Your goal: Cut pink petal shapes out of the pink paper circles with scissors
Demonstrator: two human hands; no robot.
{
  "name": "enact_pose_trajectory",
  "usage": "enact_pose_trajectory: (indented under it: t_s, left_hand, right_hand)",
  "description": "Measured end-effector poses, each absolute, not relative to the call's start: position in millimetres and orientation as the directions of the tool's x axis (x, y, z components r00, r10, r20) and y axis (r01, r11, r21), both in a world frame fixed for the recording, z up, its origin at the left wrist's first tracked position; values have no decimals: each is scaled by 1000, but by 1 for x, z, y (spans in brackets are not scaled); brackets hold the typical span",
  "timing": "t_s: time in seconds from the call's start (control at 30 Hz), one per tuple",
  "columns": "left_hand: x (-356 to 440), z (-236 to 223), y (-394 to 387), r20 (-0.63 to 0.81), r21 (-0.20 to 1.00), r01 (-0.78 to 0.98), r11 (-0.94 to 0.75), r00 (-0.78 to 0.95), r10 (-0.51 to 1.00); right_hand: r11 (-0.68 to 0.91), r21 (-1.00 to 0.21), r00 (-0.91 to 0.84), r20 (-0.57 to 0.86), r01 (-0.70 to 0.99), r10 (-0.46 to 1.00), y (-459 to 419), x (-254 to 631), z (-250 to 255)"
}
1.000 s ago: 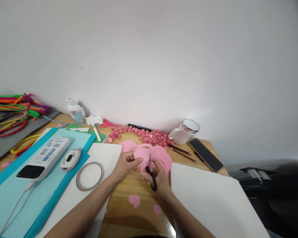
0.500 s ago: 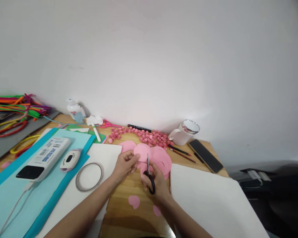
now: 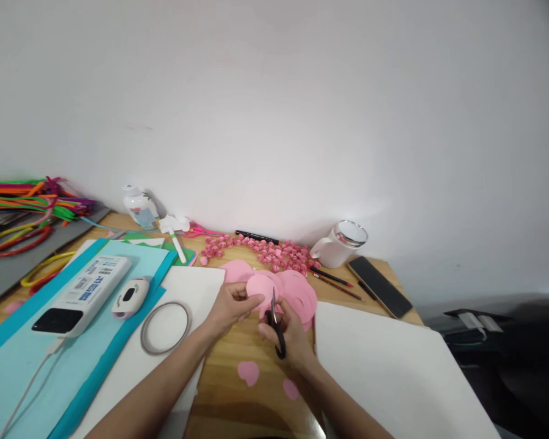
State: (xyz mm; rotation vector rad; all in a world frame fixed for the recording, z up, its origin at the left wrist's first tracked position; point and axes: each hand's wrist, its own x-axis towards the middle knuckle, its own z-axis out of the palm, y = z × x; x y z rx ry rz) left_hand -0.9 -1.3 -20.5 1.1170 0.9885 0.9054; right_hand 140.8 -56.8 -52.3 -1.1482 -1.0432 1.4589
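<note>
Between thumb and fingers, my left hand [image 3: 235,306] pinches a pink paper circle [image 3: 261,289] by its lower left side. My right hand [image 3: 291,335] is closed round the black handles of a pair of scissors [image 3: 274,326], whose blades point up at the circle's right edge. Whether the blades touch the paper I cannot make out. Behind and right of the circle lie several larger pink paper discs [image 3: 304,296], partly overlapping. Two pink paper pieces lie on the wooden table nearer me: a heart-like one [image 3: 248,372] and a small oval one [image 3: 291,389].
Many small pink paper curls [image 3: 283,255] lie along the wall. A white mug [image 3: 340,245], pencils [image 3: 336,285] and a phone [image 3: 379,286] are at right, above a white sheet [image 3: 388,372]. Leftward sit a power bank [image 3: 85,296], a tape ring [image 3: 144,338] and a white bottle [image 3: 140,207].
The pink circle and my left fingers have come down slightly, toward me. The scissors have shifted a little in my right hand. The view has moved very slightly.
</note>
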Motion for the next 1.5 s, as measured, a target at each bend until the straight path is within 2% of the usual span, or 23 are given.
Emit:
enact_pose_trajectory:
  t_s: [0.2, 0.57, 0.97, 1.27, 1.5]
  left_hand:
    - [-2, -20, -2, -168, 980, -49, 194, 319, 933]
    - [-1, -19, -2, -149, 982, -73, 176, 286, 947]
    - [-1, -23, 0, -143, 955, -226, 195, 225, 964]
    - [1, -19, -5, -161, 979, -76, 190, 284, 945]
    - [4, -25, -6, -171, 980, -34, 197, 367, 914]
  right_hand:
    - [-124, -974, -81, -110, -192, 991, -55, 144, -50]
    - [-204, -963, -53, -198, -176, 979, -58, 138, -38]
    - [-248, -959, -104, -235, -134, 966, -59, 139, -46]
    - [-229, -966, -146, -210, -121, 967, -66, 134, -50]
    - [-126, -976, -124, -105, -178, 987, -59, 137, -41]
